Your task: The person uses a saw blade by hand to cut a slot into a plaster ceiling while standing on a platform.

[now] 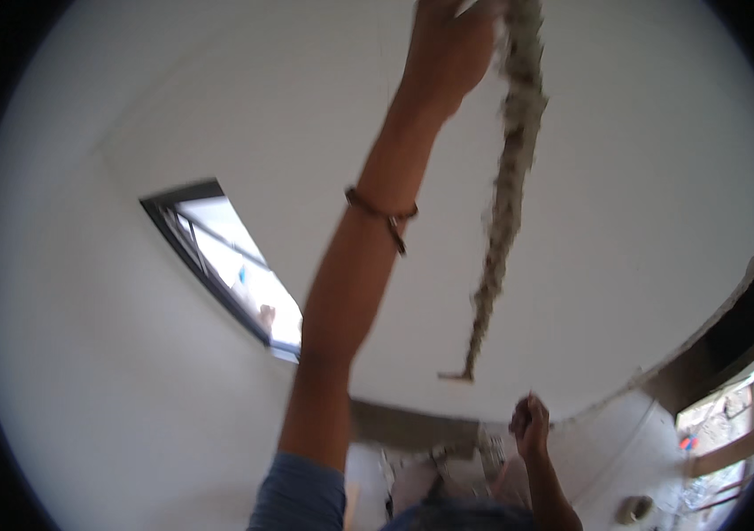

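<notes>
My left arm, with a dark bracelet [380, 211] at the wrist, reaches up across the white wall [634, 230]. My left hand [452, 53] is at the top edge of the view, beside a rough grey-brown groove [510, 168] in the wall. Motion smears its fingers and the frame's edge cuts them off, so their grip does not show. Low in the view, my right hand [531, 425] is closed, apart from the wall groove's lower end. A tiny pale reddish tip shows above its fingers; what it belongs to is too small to name.
A dark-framed window [217, 257] opens in the wall on the left. At the lower right is a dark-edged opening [722, 354] with a wooden plank [740, 447] and rubble beyond. A round pale object [635, 510] sits at the bottom right. Broken debris [412, 469] lies below.
</notes>
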Action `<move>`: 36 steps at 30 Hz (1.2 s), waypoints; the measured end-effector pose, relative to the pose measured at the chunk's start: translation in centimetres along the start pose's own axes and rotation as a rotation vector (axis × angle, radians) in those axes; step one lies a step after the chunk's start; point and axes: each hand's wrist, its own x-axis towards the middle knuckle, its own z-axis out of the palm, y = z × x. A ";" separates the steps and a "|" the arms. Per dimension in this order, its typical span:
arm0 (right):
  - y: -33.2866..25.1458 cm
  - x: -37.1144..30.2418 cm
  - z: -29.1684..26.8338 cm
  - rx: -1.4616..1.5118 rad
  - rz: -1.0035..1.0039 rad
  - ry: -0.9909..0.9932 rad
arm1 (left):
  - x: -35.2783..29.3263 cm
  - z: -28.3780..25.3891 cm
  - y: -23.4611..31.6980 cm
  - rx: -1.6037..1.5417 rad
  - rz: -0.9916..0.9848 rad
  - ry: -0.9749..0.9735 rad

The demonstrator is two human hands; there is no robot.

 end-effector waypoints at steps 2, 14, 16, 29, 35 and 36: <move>-0.4 1.9 -1.3 -0.014 -0.016 -0.019 | -2.3 1.9 2.3 0.070 -0.226 -0.304; 6.1 4.9 -2.0 -1.283 -0.117 -0.522 | -76.9 9.2 15.4 0.028 -1.632 -0.701; 7.6 4.4 -3.4 -1.415 -0.010 -0.544 | -83.8 8.1 23.7 0.033 -1.945 -0.323; 21.4 8.4 -5.0 -1.790 -0.070 -0.867 | -83.4 8.1 29.2 0.272 -2.124 -0.611; 23.2 8.7 -4.7 -1.731 -0.140 -0.907 | -72.7 9.9 20.5 0.017 -2.201 0.345; 23.5 8.8 -5.3 -1.682 -0.182 -0.905 | -72.4 11.1 19.5 -0.058 -2.170 0.517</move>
